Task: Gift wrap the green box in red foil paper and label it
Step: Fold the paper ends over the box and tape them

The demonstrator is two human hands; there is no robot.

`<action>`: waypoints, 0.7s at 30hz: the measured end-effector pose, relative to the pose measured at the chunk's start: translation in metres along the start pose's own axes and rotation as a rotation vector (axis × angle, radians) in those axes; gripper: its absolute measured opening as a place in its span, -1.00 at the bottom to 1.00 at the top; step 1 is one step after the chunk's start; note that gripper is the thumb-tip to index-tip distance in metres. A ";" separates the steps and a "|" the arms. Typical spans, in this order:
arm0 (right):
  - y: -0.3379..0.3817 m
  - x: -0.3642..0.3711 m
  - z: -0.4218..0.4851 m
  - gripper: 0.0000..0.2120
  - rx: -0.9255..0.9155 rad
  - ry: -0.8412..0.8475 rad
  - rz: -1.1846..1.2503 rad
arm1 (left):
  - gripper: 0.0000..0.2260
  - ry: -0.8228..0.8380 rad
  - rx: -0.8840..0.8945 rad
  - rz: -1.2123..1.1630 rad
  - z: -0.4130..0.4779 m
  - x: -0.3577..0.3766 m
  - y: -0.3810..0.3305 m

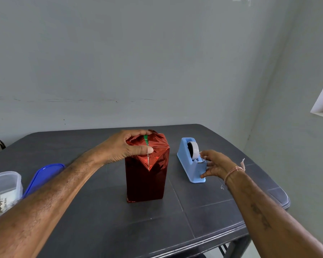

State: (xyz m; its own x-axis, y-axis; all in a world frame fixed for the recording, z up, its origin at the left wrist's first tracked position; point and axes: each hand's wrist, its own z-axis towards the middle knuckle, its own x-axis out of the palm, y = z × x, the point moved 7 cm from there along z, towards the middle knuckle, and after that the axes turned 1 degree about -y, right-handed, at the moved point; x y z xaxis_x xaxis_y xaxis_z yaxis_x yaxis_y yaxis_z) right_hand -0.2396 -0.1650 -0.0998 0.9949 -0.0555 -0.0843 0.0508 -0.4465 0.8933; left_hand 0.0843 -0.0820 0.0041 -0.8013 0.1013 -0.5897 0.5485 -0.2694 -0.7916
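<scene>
The green box wrapped in red foil paper (145,180) stands upright in the middle of the dark table (119,220). A thin strip of green shows through a gap in the folded foil on top. My left hand (128,147) clamps the top flaps, thumb pressing the near triangular flap down, fingers curled over the far edge. To the right, a light blue tape dispenser (191,161) holds a roll of tape. My right hand (217,164) rests on the dispenser's near end, fingertips at the cutter where the tape end sits.
A clear plastic container (3,190) with something inside sits at the table's left edge, and its blue lid (43,176) lies beside it. A grey wall runs close behind the table. The table's right edge is near my right forearm.
</scene>
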 end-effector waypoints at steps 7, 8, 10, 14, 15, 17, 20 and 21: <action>-0.009 -0.001 -0.008 -0.83 -0.087 -0.048 0.092 | -0.42 0.007 0.006 -0.004 -0.003 0.001 -0.005; -0.010 -0.001 -0.008 -0.83 -0.093 -0.050 0.104 | -0.43 0.007 0.005 -0.003 -0.003 0.001 -0.005; -0.013 -0.002 -0.006 -0.75 -0.106 -0.058 0.126 | -0.43 0.008 0.008 0.007 -0.003 0.001 -0.005; -0.021 -0.005 -0.003 -0.79 -0.123 -0.064 0.153 | -0.42 0.001 0.005 -0.009 -0.004 0.001 -0.008; -0.024 -0.006 -0.003 -0.82 -0.126 -0.064 0.161 | -0.42 0.003 0.005 -0.013 -0.004 0.002 -0.008; -0.028 -0.009 -0.001 -0.76 -0.131 -0.067 0.175 | -0.42 0.009 0.008 -0.019 -0.004 0.002 -0.009; -0.033 -0.010 0.000 -0.60 -0.142 -0.069 0.195 | -0.45 0.009 0.006 -0.025 -0.003 0.002 -0.010; -0.035 -0.010 0.000 -0.59 -0.142 -0.066 0.199 | -0.46 0.014 0.007 -0.028 -0.004 0.003 -0.011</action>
State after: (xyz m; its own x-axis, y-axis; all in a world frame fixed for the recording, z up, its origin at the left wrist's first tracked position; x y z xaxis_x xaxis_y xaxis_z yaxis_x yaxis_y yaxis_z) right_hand -0.2515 -0.1485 -0.1303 0.9789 -0.1903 0.0751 -0.1293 -0.2911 0.9479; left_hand 0.0766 -0.0750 0.0107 -0.8128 0.1222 -0.5695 0.5241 -0.2731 -0.8067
